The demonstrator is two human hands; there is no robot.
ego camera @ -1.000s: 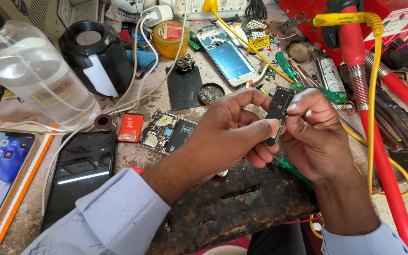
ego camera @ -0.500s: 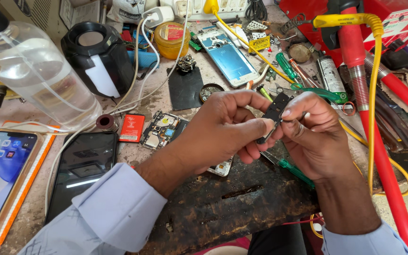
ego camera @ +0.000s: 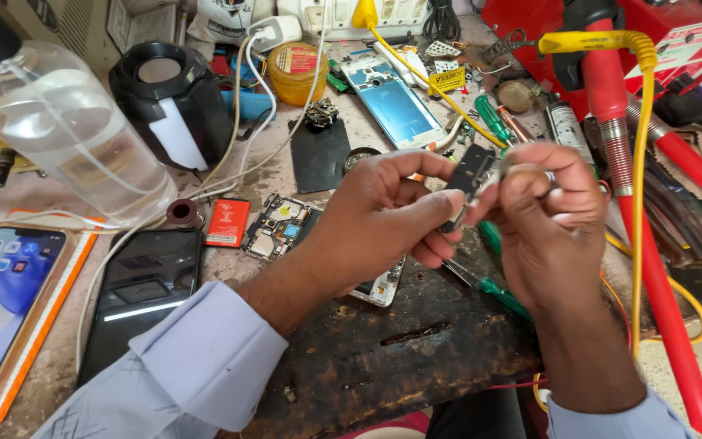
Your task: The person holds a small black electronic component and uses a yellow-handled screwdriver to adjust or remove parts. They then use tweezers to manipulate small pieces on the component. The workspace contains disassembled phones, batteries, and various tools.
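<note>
**Fingers pinched on a small part over a crowded bench: drop and snag risks**

Fingers of both hands are closed on one thing: a small flat black rectangular phone part point(ego camera: 469, 180), held up in the air above the dark worn wooden board point(ego camera: 383, 358) at the bench edge. Left hand point(ego camera: 383, 215) pinches its lower end between thumb and forefinger; right hand point(ego camera: 550, 215) closes on its upper right side. Whether the right fingers also hold a fine tool, I cannot tell: too small.

Likely failure points, my read:

- Grip area is tiny. If either pinch slips, the part falls toward the board or the gap near the green-handled screwdriver point(ego camera: 497, 293) lying under the hands. Small loose bits would be hard to find in that clutter.
- Twisting with both hands could bend or crack a thin piece like this.
- Opened phone body with bare circuit board point(ego camera: 274, 228) lies just beside the left wrist. A forearm shift could sweep it, or the red rectangular battery point(ego camera: 227, 221) next to it.
- Yellow cable point(ego camera: 639, 187) hangs close to the right hand, red hose point(ego camera: 652, 268) just behind it. An elbow move could catch either and drag things.
- Clear plastic bottle point(ego camera: 67, 134) lies tilted at far left beside two phones point(ego camera: 144, 297). If it holds liquid and leaks, those screens get it first.
</note>
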